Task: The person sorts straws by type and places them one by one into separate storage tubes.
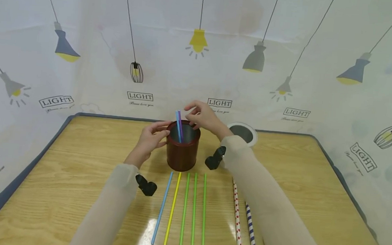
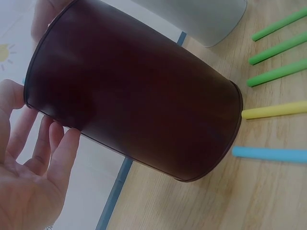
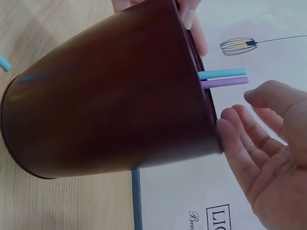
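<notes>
Inside the dark red cylindrical metal cup, the lower lengths of a light blue plastic straw and a purple plastic straw stay hidden.

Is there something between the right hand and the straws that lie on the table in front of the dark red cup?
Nothing visible blocks that way. The right hand hovers over the rim of the dark red round metal cup, which already holds a blue and a purple straw. The coloured plastic straws lying on the table sit just in front of the cup, uncovered.

Wooden table: cup, straws.
</notes>
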A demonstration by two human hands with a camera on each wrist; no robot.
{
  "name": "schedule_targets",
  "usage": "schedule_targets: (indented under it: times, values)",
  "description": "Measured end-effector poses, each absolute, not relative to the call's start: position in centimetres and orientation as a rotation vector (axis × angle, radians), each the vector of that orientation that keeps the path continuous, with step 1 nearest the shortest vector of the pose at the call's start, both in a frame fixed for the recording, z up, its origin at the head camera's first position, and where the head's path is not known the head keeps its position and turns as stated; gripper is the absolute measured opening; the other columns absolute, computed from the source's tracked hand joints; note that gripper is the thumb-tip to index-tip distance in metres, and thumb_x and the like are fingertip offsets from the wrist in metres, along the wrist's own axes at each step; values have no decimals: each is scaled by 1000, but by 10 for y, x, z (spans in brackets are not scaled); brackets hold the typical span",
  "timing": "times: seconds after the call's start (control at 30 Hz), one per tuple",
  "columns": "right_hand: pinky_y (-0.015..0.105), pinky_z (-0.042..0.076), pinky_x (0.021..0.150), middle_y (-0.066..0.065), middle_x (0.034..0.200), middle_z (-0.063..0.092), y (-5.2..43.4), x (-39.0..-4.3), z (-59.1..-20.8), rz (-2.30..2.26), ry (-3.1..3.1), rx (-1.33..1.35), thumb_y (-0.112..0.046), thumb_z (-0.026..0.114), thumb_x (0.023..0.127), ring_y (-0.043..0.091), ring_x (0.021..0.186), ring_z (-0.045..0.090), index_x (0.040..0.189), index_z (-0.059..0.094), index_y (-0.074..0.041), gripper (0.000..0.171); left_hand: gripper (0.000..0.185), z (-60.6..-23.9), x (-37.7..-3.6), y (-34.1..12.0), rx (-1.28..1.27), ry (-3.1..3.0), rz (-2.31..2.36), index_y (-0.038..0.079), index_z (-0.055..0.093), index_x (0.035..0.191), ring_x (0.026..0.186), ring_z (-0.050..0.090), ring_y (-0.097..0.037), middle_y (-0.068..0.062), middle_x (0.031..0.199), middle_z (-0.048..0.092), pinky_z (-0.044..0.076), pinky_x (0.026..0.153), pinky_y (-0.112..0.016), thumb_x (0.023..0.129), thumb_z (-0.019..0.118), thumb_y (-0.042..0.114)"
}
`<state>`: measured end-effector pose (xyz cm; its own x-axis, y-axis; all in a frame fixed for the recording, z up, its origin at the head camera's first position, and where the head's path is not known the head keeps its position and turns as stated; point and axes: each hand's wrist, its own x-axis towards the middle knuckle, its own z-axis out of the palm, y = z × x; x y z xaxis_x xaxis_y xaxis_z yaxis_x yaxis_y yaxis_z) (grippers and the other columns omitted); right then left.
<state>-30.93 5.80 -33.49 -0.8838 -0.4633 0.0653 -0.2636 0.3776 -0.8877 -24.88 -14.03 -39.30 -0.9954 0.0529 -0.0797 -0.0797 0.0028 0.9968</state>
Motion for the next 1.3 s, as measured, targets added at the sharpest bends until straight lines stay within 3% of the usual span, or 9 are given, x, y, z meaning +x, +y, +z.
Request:
schedule_targets:
  times: [0.27, 0.43, 0.67, 0.9, 1.3]
  values:
    - [36, 55, 60, 16, 88, 59, 73, -298, -334, -1492, 2434, -556, -12, 58, 88, 24, 73, 60, 107, 55, 0, 23, 37, -391, -247, -140, -43, 2158, 2129, 9, 52, 129, 107, 49, -23, -13, 121, 49, 48, 84, -41, 92, 54, 11]
    - [42, 54, 63, 15, 86, 60, 82, -285, -335, -1506, 2408, -514, -11, 58, 89, 32, 79, 61, 108, 56, 4, 24, 38, -393, -247, -142, -61, 2154, 2127, 9, 52, 129, 108, 49, -23, -13, 122, 48, 48, 84, -41, 92, 53, 11]
    - [40, 54, 61, 26, 91, 59, 90, -272, -343, -1515, 2375, -514, -9, 58, 89, 34, 79, 60, 106, 56, 3, 20, 39, -394, -246, -146, -55, 2162, 2126, 9, 50, 130, 108, 49, -23, -14, 123, 47, 46, 86, -43, 92, 54, 13]
    - [42, 54, 62, 15, 84, 58, 95, -260, -359, -1533, 2345, -497, -9, 57, 89, 40, 85, 59, 109, 56, 1, 22, 39, -394, -245, -145, -31, 2161, 2136, 7, 50, 131, 105, 50, -21, -13, 121, 48, 45, 87, -45, 92, 54, 13]
    - [40, 54, 57, 11, 77, 61, 105, -240, -376, -1738, 2318, -415, -4, 57, 88, 26, 70, 61, 108, 55, 7, 23, 39, -393, -248, -137, -18, 2158, 2137, 7, 50, 130, 104, 51, -21, -11, 118, 48, 48, 84, -42, 92, 54, 12]
